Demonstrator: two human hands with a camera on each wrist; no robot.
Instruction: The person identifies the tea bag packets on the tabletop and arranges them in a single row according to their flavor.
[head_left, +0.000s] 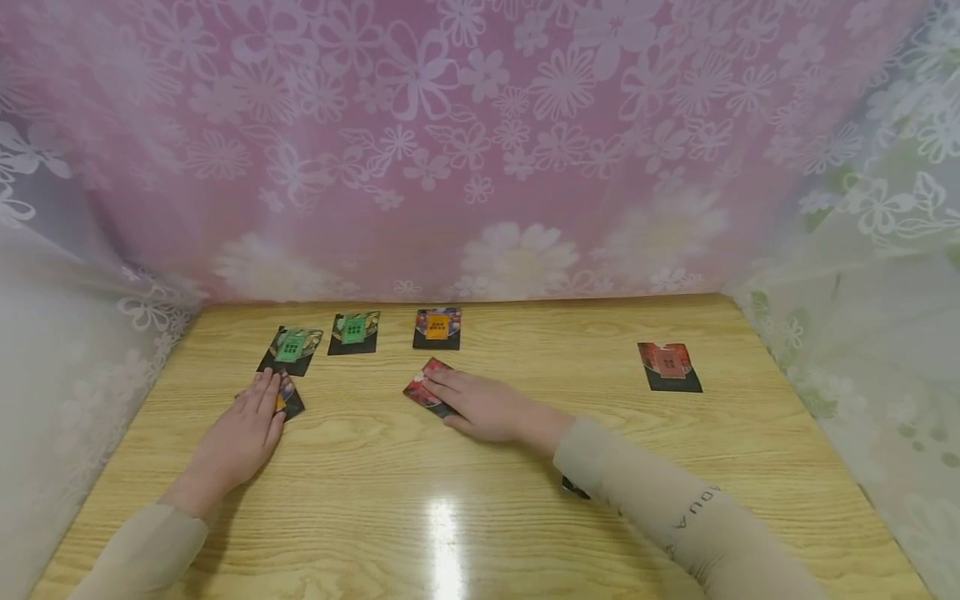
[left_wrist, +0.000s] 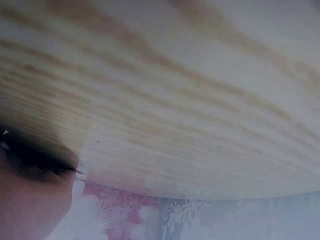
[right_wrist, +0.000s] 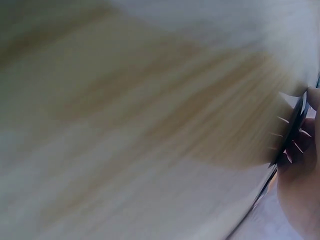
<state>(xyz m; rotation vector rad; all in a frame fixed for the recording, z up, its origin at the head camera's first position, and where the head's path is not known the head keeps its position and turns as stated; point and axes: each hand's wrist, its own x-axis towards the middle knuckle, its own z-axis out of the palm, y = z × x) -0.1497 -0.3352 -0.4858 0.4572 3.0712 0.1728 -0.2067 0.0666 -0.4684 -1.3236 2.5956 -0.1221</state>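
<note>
My left hand (head_left: pixel 238 437) rests on a small flat packet (head_left: pixel 291 398) with an orange label, its fingers extended over much of it. Just beyond those fingertips lies a green-labelled packet (head_left: pixel 291 350). Near the middle of the table, my right hand (head_left: pixel 486 407) lies with straight fingers over a tilted red and black packet (head_left: pixel 422 393), covering its right part. In the right wrist view, fingers (right_wrist: pixel 302 137) show beside the dark edge of that packet. The left wrist view catches part of the hand (left_wrist: pixel 35 205) next to a dark edge.
Farther back lie another green-labelled packet (head_left: pixel 354 332) and an orange-labelled one (head_left: pixel 437 328). A red packet (head_left: pixel 670 367) with a notched top lies at the right. Some dark thing (head_left: pixel 574 488) is mostly hidden under the right sleeve. Flowered cloth (head_left: pixel 480 167) encloses the wooden table (head_left: pixel 360 500).
</note>
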